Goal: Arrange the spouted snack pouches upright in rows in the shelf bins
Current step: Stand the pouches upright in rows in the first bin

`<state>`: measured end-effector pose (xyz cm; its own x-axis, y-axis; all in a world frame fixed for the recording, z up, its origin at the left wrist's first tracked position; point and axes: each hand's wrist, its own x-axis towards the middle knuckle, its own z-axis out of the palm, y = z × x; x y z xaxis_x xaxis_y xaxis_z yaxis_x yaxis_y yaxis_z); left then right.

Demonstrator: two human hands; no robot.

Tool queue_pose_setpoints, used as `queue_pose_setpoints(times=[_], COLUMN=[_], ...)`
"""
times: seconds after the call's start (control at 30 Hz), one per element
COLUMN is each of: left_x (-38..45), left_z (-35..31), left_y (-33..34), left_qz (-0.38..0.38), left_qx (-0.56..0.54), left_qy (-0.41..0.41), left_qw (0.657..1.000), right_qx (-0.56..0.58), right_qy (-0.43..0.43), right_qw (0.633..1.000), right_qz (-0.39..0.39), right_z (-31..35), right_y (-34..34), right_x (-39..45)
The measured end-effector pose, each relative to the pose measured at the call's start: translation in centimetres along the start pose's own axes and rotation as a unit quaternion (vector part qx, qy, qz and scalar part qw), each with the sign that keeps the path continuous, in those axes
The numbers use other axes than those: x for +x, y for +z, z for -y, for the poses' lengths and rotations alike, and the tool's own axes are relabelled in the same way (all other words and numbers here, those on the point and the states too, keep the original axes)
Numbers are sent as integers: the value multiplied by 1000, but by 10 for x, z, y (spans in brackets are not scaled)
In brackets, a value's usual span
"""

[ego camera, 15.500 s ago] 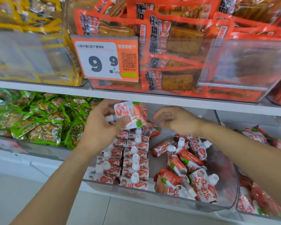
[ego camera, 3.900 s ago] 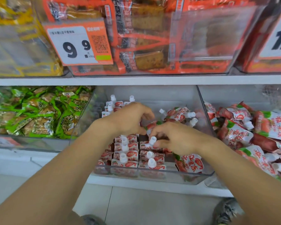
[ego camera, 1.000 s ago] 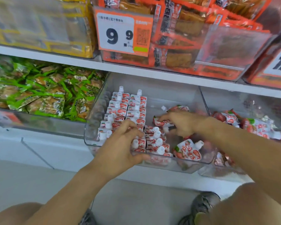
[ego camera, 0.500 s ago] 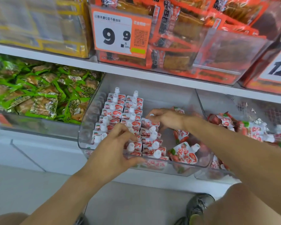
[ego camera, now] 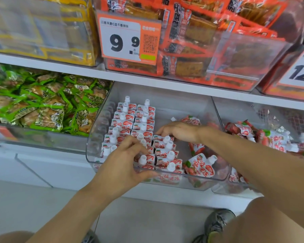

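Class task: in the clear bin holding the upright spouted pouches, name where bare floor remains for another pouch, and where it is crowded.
Bare floor lies at the clear bin's back right, between the upright rows and the right wall, behind the right hand. Crowded: the left side under the left hand, and the front right with loose pouches.

Both forearms are bare right up to where they leave the frame, no sleeves in sight, no watch, no rings or bands on the left hand [ego camera: 120,165] or the right hand [ego camera: 180,131]. Bare knees show at the bottom edge. Down at five o'clock there's one shoe [ego camera: 216,223], grey mottled fabric, with a yellow-green patch near its lower end.
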<state>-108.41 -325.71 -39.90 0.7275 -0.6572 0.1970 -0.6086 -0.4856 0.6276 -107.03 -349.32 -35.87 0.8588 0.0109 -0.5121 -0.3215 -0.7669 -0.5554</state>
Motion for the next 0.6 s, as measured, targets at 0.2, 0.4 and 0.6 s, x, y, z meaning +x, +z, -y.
queue_pose_setpoints(times=[0.2, 0.4, 0.6], left_x=[-2, -4, -3], left_z=[0, 0, -3], left_y=[1, -2, -3], left_qz=[-4, 1, 2], left_qx=[10, -10, 2], left_qy=[12, 20, 16], left_qw=[1000, 1000, 1000], right_qx=[-27, 155, 69], right_qy=[1, 25, -3], right_qw=[999, 987, 998], right_qz=[-42, -19, -7], right_z=[-2, -18, -13], right_y=[-2, -1, 9], right_x=[-10, -28, -24])
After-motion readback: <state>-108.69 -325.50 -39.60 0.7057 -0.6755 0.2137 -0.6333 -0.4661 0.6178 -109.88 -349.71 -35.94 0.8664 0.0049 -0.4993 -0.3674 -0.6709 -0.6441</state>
